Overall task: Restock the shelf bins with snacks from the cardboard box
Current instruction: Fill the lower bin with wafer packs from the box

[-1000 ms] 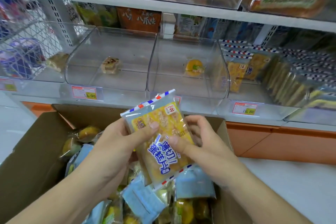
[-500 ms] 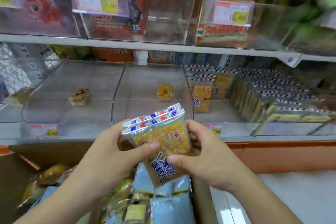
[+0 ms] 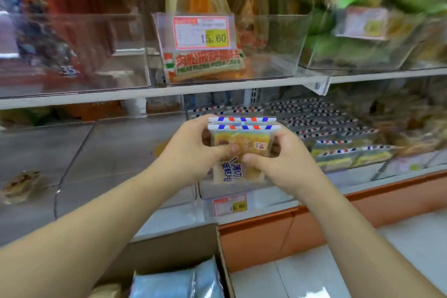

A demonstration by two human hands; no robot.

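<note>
Store shelving with clear plastic bins fills the background; parts are motion-blurred. Fingers of the left hand (image 3: 191,152) and right hand (image 3: 285,164) are curled around a stack of at least two snack packets (image 3: 242,145), thumbs pressed on the front face. The packets stand upright, long axis vertical, striped seals on top. They are held in front of the target bin (image 3: 254,190), which lies directly beyond the packets and holds matching striped packets (image 3: 321,128) to their right. Both hands are equally near. The cardboard box (image 3: 174,247) sits below the packets.
</note>
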